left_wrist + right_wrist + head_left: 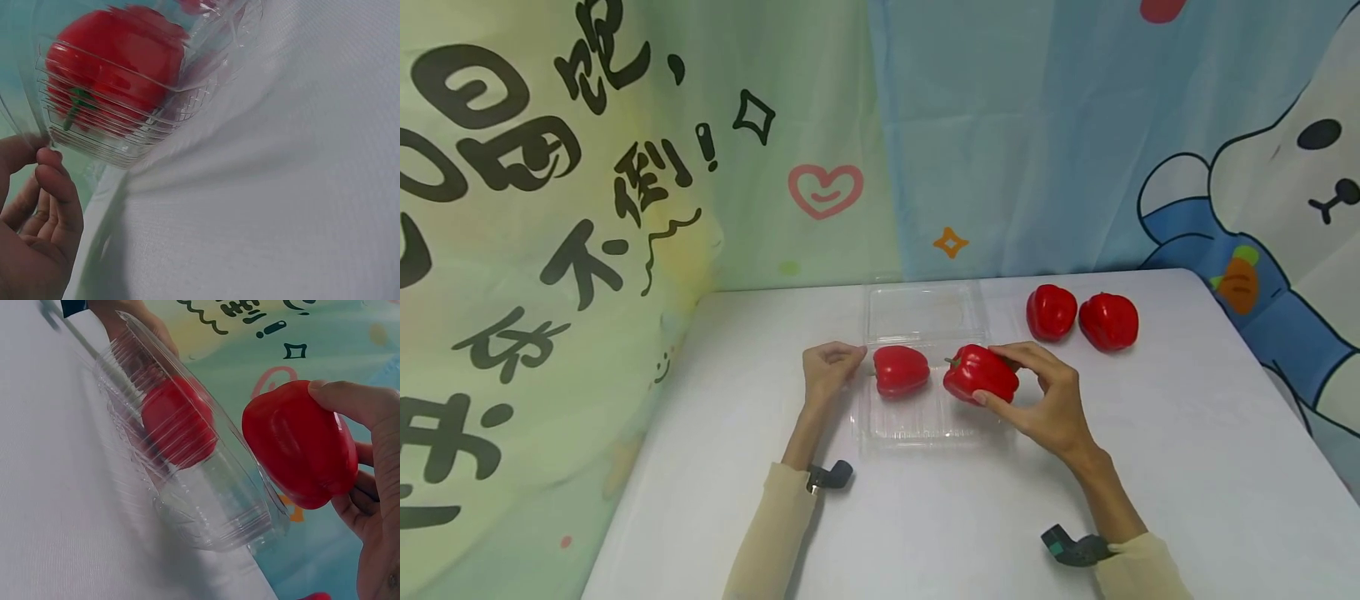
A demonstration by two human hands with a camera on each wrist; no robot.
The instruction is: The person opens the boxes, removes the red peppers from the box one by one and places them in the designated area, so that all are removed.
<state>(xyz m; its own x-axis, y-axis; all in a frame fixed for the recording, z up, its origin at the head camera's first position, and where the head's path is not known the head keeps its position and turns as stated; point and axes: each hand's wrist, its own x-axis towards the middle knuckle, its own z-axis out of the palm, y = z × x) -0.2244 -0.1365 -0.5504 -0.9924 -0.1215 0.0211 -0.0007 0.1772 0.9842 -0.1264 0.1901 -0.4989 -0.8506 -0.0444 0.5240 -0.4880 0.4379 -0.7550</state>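
Note:
A clear plastic clamshell box lies with its lid raised toward the back. One red bell pepper rests in its left half, the green stem facing left. My left hand pinches the box's left edge between thumb and forefinger, seen close up in the left wrist view. My right hand grips a second red bell pepper by its blunt end, fingers on the far side and thumb in front. This pepper is above the right part of the box, stem pointing left. In the right wrist view it appears apart from the box wall.
Two more red bell peppers, one beside the other, sit at the back right of the white table. A printed curtain hangs behind the table and along its left side.

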